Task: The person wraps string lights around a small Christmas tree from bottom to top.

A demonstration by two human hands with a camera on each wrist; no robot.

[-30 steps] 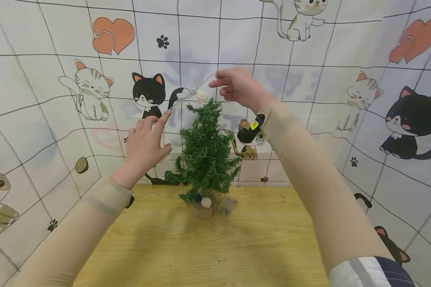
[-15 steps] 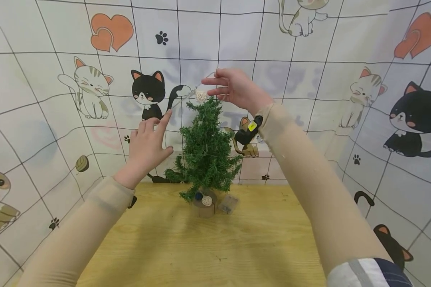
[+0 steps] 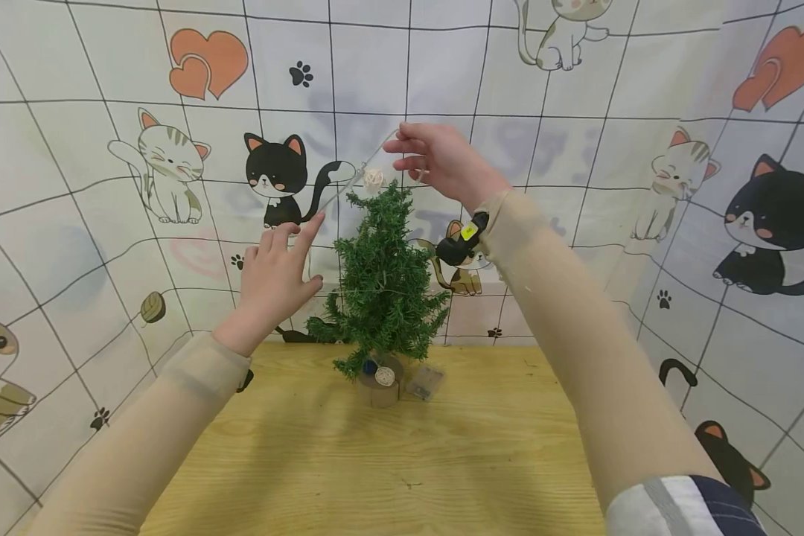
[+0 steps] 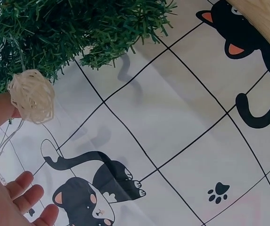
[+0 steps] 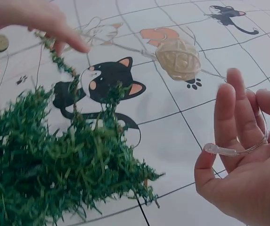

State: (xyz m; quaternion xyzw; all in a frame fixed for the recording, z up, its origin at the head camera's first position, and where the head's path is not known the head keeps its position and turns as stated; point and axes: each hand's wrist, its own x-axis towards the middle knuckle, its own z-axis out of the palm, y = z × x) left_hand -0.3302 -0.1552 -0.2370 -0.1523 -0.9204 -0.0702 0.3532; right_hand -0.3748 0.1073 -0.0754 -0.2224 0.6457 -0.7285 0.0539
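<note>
A small green artificial Christmas tree (image 3: 388,275) stands against the wall cloth. Above its top runs a thin light-string wire (image 3: 377,154) with a cream rattan ball (image 3: 374,180) on it. My right hand (image 3: 445,160) pinches the wire at thumb and forefinger; a clear-tipped loose end (image 5: 222,150) curls across that palm. Left of the tree, my left hand (image 3: 278,275) has its forefinger extended, its tip at the wire's lower end, thumb spread apart. Another rattan ball (image 4: 31,96) hangs beside the left thumb in the left wrist view.
The tree's wooden base (image 3: 378,398) rests on a yellow wood-grain table (image 3: 402,454). A rattan ball (image 3: 385,376) and a dark blue ball (image 3: 370,368) lie at the base. A clear flat box (image 3: 426,382) lies to their right. Cat-print cloth (image 3: 368,59) closes off back and sides.
My right fingers moved down-left toward the ball, then drew back slightly, leaving the wire straighter. My left hand shifted a little to the right.
</note>
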